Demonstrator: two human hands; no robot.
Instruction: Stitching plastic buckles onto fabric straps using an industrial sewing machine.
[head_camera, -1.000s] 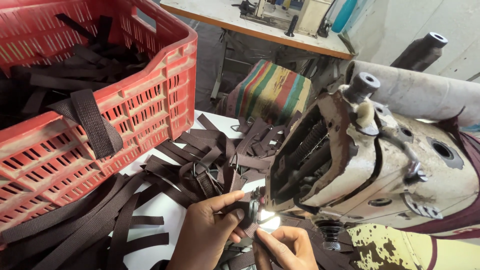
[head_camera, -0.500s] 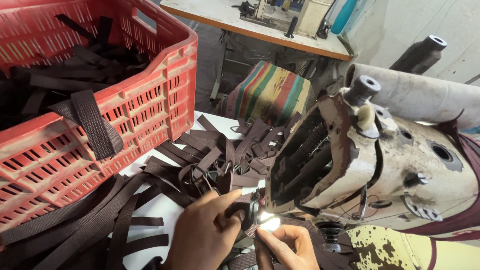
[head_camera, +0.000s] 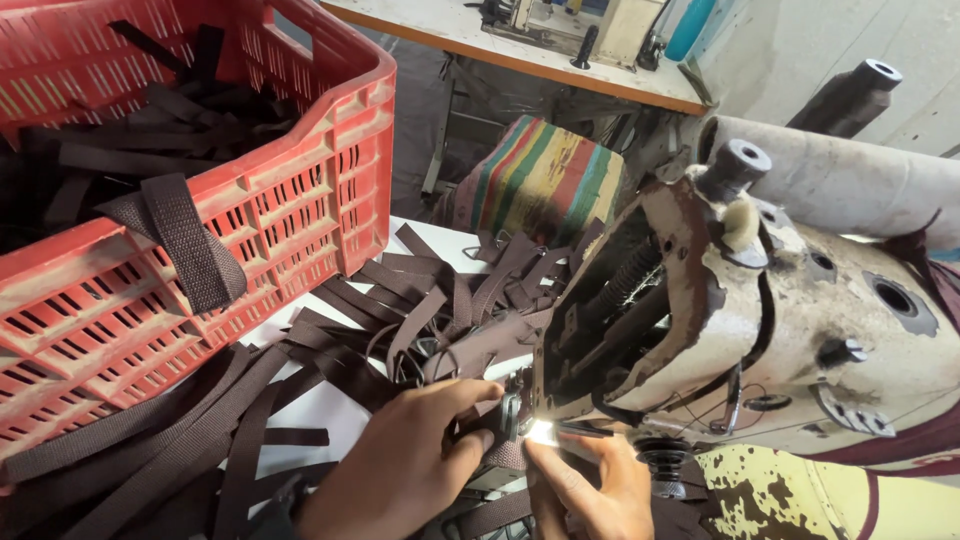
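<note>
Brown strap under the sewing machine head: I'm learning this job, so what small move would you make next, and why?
Probably ease the brown strap piece a little further under the lit needle area. The left hand pinches it from the left, the right hand steadies it from below, and both sit right at the worn sewing machine head.

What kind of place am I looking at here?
Most likely a small sewing workshop. A worn industrial sewing machine fills the right, cut brown webbing straps are heaped on the table, more fill a red plastic crate, and both hands hold a strap at the needle.
</note>
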